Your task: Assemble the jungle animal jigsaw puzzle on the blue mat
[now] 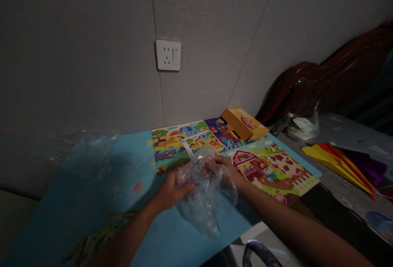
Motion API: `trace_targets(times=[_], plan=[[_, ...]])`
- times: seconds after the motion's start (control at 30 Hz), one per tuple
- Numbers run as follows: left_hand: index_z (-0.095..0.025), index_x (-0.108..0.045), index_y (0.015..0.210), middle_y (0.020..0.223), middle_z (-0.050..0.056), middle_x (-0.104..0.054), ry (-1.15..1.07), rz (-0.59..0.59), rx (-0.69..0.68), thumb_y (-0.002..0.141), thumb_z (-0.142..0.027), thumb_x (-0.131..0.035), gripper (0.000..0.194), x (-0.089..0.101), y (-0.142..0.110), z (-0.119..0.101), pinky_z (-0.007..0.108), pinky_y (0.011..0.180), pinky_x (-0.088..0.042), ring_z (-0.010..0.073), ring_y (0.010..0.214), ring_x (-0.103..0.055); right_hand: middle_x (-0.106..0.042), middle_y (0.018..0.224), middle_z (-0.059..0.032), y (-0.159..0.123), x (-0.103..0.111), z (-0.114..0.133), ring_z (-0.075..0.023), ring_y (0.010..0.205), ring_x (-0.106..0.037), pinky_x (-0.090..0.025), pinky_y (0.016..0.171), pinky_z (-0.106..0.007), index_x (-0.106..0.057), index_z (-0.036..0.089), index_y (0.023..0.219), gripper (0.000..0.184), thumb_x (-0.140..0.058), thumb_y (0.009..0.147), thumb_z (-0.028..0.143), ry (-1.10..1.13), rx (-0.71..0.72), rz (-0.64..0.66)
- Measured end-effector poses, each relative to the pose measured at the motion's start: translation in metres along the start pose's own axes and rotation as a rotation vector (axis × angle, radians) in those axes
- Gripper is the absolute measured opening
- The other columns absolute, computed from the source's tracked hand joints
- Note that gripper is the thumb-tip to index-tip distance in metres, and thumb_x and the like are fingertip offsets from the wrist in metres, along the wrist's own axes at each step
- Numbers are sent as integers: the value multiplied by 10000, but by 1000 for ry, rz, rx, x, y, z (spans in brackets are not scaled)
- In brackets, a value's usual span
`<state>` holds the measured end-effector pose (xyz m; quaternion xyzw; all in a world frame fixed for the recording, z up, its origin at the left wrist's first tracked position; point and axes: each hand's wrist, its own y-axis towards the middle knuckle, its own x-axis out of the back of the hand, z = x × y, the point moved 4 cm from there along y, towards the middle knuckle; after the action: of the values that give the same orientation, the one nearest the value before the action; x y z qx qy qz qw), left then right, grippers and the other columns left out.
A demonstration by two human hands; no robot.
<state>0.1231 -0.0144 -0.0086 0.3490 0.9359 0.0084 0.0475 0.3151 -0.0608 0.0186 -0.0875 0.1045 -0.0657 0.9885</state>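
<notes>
A crumpled clear plastic bag (pixel 201 207) hangs between my two hands, above the blue table (pixel 147 185). My left hand (pixel 175 189) grips its left side, thumb lying across the plastic. At the bag's upper right, my right hand (pixel 222 167) pinches it, its fingers partly hidden by the film. Whether anything is inside the bag I cannot tell. Just beyond my hands lie a jungle animal picture board (pixel 172 144) and a smaller matching card (pixel 204 141). A farm picture board (pixel 273 169) rests to the right, partly behind my right forearm.
An orange box (pixel 245 122) sits by the wall on a dark blue picture board (pixel 216 126). Another clear plastic wrapper (pixel 86 148) lies at the table's left back. A wall socket (pixel 168 55) is above. At right, a bed holds a yellow and red folded item (pixel 337 164).
</notes>
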Motion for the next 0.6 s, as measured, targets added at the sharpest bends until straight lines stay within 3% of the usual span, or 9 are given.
trace_targets(times=[0.1, 0.2, 0.3, 0.37, 0.47, 0.6], plan=[[-201, -726, 892, 693, 43, -741, -40, -60, 84, 714, -490, -808, 349, 9, -1, 0, 309, 403, -552, 193, 469, -650, -674, 599, -16, 4, -1, -24, -145, 516, -573, -442, 536, -280, -715, 189, 621, 420, -880, 597, 575, 82, -22, -31], [-168, -718, 869, 644, 30, -722, -115, -295, 87, 630, -440, -849, 385, 41, 4, -2, 276, 341, -491, 149, 368, -562, -701, 656, -26, 0, 2, -29, -158, 569, -617, -496, 583, -294, -730, 190, 682, 428, -895, 572, 569, 118, -36, -83], [-139, -711, 839, 698, 45, -736, -217, -620, 36, 546, -398, -873, 423, 72, 8, -3, 244, 392, -505, 153, 462, -620, -726, 729, -42, -12, 3, -30, -166, 622, -641, -513, 617, -307, -739, 191, 772, 417, -844, 672, 582, 35, -42, -54], [-142, -706, 853, 728, 28, -733, -302, -780, -6, 524, -357, -866, 424, 83, 10, -3, 242, 480, -551, 162, 562, -671, -731, 751, -38, -23, 6, -27, -162, 633, -630, -503, 632, -312, -752, 200, 814, 381, -805, 735, 568, -134, 22, -54], [-156, -688, 892, 758, 13, -716, -356, -886, -29, 575, -308, -824, 377, 89, 11, -6, 298, 594, -611, 183, 662, -704, -764, 874, -54, -39, 22, -19, -205, 758, -668, -515, 735, -356, -772, 225, 893, 301, -718, 833, 516, -457, 162, -147], [-203, -646, 928, 892, 32, -722, -384, -919, -79, 570, -214, -812, 395, 92, 10, -6, 351, 653, -643, 230, 808, -725, -768, 993, -82, -56, 63, -6, -266, 894, -686, -519, 841, -422, -760, 241, 953, 242, -602, 891, 415, -889, 315, -325]])
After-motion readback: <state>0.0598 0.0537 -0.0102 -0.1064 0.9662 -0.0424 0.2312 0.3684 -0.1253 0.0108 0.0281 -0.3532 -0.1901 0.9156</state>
